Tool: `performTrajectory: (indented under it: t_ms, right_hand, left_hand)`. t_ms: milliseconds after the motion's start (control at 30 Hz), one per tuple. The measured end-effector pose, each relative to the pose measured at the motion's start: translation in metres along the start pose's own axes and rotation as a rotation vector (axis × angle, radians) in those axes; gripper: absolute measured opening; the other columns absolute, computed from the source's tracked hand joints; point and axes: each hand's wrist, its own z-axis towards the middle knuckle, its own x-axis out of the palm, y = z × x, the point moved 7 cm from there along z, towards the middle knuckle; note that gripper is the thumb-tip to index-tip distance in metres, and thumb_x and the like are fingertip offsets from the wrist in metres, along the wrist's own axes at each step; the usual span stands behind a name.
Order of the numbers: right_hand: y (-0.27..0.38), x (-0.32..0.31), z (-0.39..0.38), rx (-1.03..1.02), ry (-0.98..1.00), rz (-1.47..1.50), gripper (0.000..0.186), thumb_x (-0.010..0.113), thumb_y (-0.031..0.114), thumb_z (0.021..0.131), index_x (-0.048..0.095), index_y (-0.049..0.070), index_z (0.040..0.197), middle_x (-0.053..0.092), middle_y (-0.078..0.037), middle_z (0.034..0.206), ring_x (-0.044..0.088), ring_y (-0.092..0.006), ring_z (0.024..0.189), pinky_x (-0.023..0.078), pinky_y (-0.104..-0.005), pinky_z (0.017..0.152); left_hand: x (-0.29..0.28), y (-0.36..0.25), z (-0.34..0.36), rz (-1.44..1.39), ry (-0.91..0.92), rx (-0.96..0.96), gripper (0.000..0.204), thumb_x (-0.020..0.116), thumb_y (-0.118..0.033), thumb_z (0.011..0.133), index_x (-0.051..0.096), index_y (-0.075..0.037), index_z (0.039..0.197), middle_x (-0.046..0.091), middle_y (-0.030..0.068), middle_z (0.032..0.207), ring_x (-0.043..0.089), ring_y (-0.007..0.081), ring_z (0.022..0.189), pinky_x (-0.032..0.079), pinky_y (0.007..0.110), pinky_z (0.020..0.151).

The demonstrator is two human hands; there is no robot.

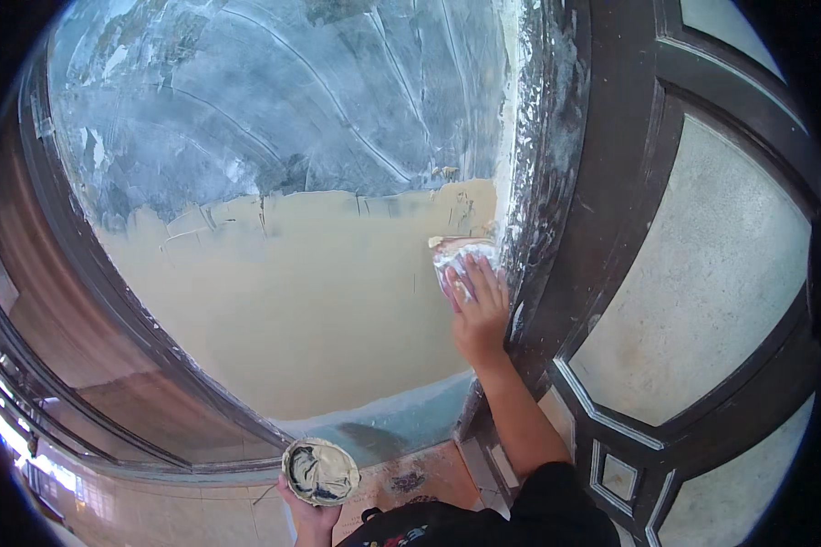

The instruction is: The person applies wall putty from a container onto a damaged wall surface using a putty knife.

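Note:
My right hand (477,310) grips a flat spreading tool (438,255), smeared white, against the beige-coated lower part of the wall panel (292,292), close to its white-edged right border. Above the beige layer the wall (283,100) is mottled blue-grey, with streaks and a ragged boundary. My left hand (312,510) holds a round tub (319,469) of pale paste with dark smears inside, low in the view; its fingers are partly hidden by the tub.
A dark paneled door (611,210) with frosted panes fills the right side. Reddish-brown panels and dark rails (91,346) run along the left. A tiled floor (210,515) shows at the bottom, with a reddish, stained patch (429,469) beneath the wall.

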Motion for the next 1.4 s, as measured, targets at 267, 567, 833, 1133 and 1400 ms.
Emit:
performTrajectory:
  t_ms: [267, 567, 833, 1133, 1400]
  right_hand:
    - [0.004, -0.009, 0.068, -0.095, 0.028, -0.1, 0.049, 0.057, 0.006, 0.079, 0.063, 0.018, 0.126, 0.051, -0.013, 0.14, 0.047, -0.0368, 0.128, 0.034, -0.0523, 0.105]
    - [0.003, -0.003, -0.065, 0.0, 0.062, 0.064, 0.041, 0.058, 0.008, 0.083, 0.064, 0.021, 0.122, 0.054, -0.013, 0.135, 0.052, -0.0388, 0.12, 0.04, -0.0551, 0.096]
    - [0.003, -0.019, 0.086, -0.126, 0.003, -0.133, 0.047, 0.06, 0.008, 0.077, 0.067, 0.025, 0.12, 0.054, -0.013, 0.134, 0.046, -0.0365, 0.126, 0.031, -0.0543, 0.105]
    - [0.015, 0.042, -0.224, 0.04, 0.477, 0.035, 0.04, 0.063, 0.019, 0.079, 0.067, 0.025, 0.118, 0.059, -0.002, 0.125, 0.054, -0.0256, 0.114, 0.038, -0.0469, 0.098]
    - [0.022, -0.042, 0.069, -0.12, -0.024, -0.022, 0.043, 0.06, 0.008, 0.08, 0.065, 0.023, 0.121, 0.051, -0.012, 0.137, 0.049, -0.0354, 0.12, 0.032, -0.0561, 0.099]
  left_hand:
    - [0.002, 0.007, 0.007, -0.004, -0.01, -0.075, 0.073, 0.045, -0.065, 0.086, 0.047, -0.014, 0.138, 0.051, 0.0089, 0.138, 0.049, 0.0311, 0.126, 0.042, 0.051, 0.103]
    - [-0.002, 0.015, 0.006, 0.029, 0.013, -0.085, 0.072, 0.043, -0.065, 0.087, 0.047, -0.013, 0.138, 0.052, 0.0099, 0.137, 0.05, 0.0312, 0.125, 0.042, 0.05, 0.103]
    - [0.005, 0.03, 0.008, -0.039, -0.033, -0.198, 0.067, 0.033, -0.058, 0.092, 0.049, -0.011, 0.136, 0.054, 0.0103, 0.136, 0.051, 0.0314, 0.124, 0.042, 0.049, 0.104]
    - [-0.003, 0.032, 0.001, -0.018, 0.059, -0.214, 0.072, 0.045, -0.063, 0.087, 0.048, -0.013, 0.138, 0.051, 0.0102, 0.139, 0.049, 0.0333, 0.127, 0.041, 0.054, 0.104]
    - [0.007, 0.037, 0.004, -0.087, 0.042, -0.271, 0.074, 0.045, -0.065, 0.086, 0.047, -0.012, 0.138, 0.05, 0.0122, 0.14, 0.049, 0.0344, 0.126, 0.041, 0.054, 0.104]
